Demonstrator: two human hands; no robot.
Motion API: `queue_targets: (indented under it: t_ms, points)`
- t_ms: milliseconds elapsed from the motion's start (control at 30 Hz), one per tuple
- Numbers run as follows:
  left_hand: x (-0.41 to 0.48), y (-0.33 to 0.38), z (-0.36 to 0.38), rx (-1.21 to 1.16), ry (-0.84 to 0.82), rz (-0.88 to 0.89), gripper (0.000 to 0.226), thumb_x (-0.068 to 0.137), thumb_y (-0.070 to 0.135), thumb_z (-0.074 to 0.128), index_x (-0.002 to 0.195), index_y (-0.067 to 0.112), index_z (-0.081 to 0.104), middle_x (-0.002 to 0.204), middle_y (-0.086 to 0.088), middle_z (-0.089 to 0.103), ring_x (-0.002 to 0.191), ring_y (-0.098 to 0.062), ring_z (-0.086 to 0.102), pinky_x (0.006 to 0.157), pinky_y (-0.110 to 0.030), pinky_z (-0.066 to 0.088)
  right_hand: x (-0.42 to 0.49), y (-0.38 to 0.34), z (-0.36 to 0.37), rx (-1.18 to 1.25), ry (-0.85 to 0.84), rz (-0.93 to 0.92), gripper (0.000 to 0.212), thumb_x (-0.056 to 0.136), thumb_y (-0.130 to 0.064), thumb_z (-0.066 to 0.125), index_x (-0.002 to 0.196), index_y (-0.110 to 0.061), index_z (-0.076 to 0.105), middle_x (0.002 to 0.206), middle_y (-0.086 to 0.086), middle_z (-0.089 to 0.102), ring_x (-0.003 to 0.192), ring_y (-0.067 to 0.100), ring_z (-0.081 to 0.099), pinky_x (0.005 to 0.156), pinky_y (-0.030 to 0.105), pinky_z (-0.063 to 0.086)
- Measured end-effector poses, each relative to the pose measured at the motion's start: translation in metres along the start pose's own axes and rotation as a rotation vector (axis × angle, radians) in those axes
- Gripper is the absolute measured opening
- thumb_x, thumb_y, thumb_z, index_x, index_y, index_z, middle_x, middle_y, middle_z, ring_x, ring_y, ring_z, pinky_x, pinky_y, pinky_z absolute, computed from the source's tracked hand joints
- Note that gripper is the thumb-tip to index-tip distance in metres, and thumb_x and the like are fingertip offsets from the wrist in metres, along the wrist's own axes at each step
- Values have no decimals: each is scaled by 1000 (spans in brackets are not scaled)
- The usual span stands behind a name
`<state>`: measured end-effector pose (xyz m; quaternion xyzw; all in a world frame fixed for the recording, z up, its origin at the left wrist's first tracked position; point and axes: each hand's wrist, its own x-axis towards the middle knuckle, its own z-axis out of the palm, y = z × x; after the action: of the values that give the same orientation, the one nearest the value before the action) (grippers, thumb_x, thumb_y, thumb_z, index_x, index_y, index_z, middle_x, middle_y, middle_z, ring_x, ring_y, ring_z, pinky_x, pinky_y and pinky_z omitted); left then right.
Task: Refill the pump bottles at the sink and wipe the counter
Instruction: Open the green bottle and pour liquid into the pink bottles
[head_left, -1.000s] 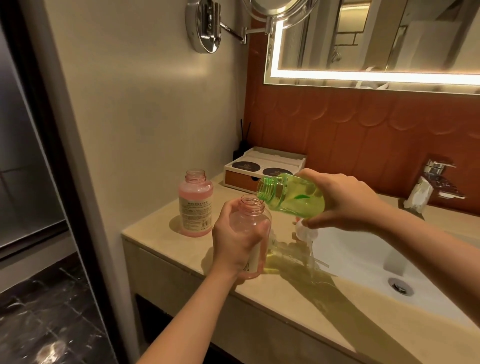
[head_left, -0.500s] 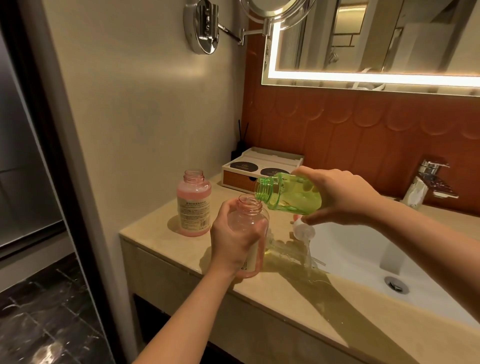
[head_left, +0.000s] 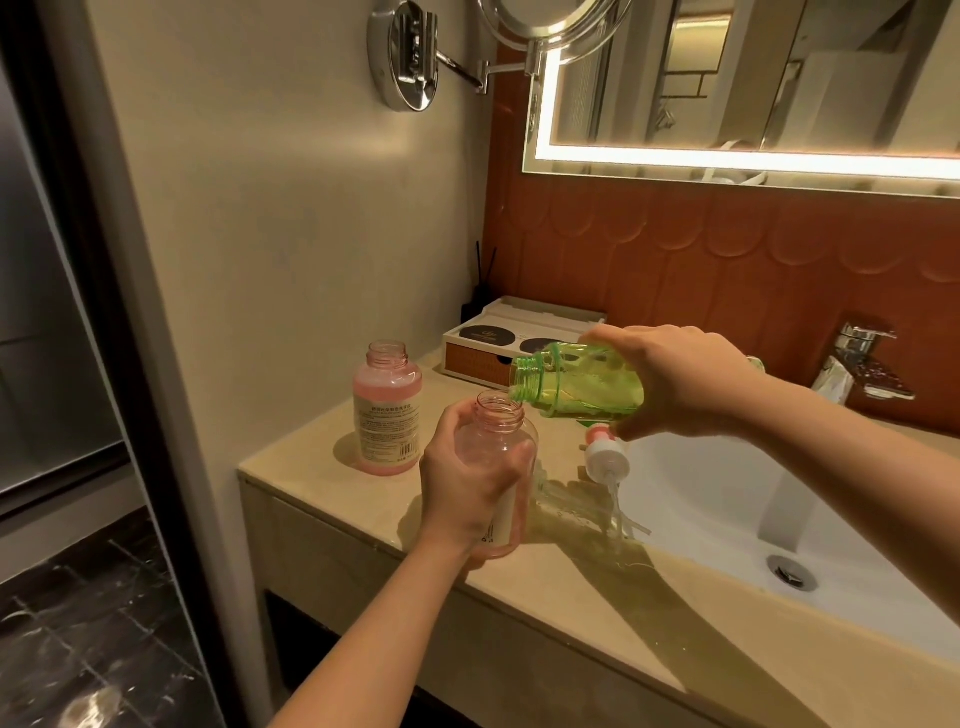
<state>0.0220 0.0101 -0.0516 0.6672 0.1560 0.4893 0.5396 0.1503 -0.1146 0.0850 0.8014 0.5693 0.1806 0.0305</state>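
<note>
This is the filling step: a person is tipping one bottle over another beside the white sink (head_left: 701, 499). The left hand (head_left: 467, 483) is wrapped around a clear pink plastic bottle (head_left: 501, 415), fingers curled tight on its side. The bottle is open and looks almost empty, and it stands on the pale stone desk (head_left: 571, 597) near the front edge. The right hand (head_left: 680, 384) grips the fat end of a see-through green plastic bottle (head_left: 576, 387) and holds it on its side in the air. The green bottle's open mouth is just above the pink bottle's mouth and a little to the right. Green liquid sits low inside it, and I cannot see any stream coming out. I think the next move is to tip the green bottle a bit more and line the two mouths up, or the liquid may spill on the desk. A second pink bottle with a white label (head_left: 387, 415) stands open near the wall, about full. A white pump top (head_left: 605, 457) with a clear tube lies at the sink's rim, under the right hand. It has to be screwed back on later, and the desk is not wiped yet.
</note>
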Motion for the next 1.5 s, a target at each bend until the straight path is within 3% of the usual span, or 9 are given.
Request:
queue_targets:
  t_ms: [667, 833, 1200, 1500]
  points:
    - [0, -1, 1, 1, 18, -9, 59, 52, 52, 70, 103, 28, 54, 97, 11, 67, 88, 3, 62, 73, -10, 49, 0, 1, -3, -9, -13, -22, 88, 67, -46, 78, 139, -31, 30, 123, -3, 59, 103, 20, 56, 76, 35, 55]
    - [0, 0, 1, -8, 26, -3, 61, 51, 51, 69, 104, 24, 55, 96, 12, 66, 87, 7, 61, 72, -8, 47, 1, 1, -7, -35, -10, -33, 89, 68, -46, 78, 141, -30, 29, 125, -4, 58, 105, 19, 56, 74, 30, 54]
    - [-1, 1, 1, 1, 28, 9, 69, 51, 51, 68, 110, 17, 55, 98, 11, 64, 87, 12, 58, 71, -4, 44, 3, 1, -9, -88, -5, -43, 91, 66, -49, 78, 141, -31, 28, 121, -3, 59, 104, 20, 57, 74, 35, 56]
    - [0, 1, 1, -1, 28, -2, 69, 51, 51, 69, 110, 18, 56, 100, 9, 64, 89, 9, 59, 72, -6, 45, 5, 1, -10, -108, 1, -50, 90, 67, -49, 77, 141, -30, 29, 121, -2, 59, 104, 20, 57, 68, 29, 52]
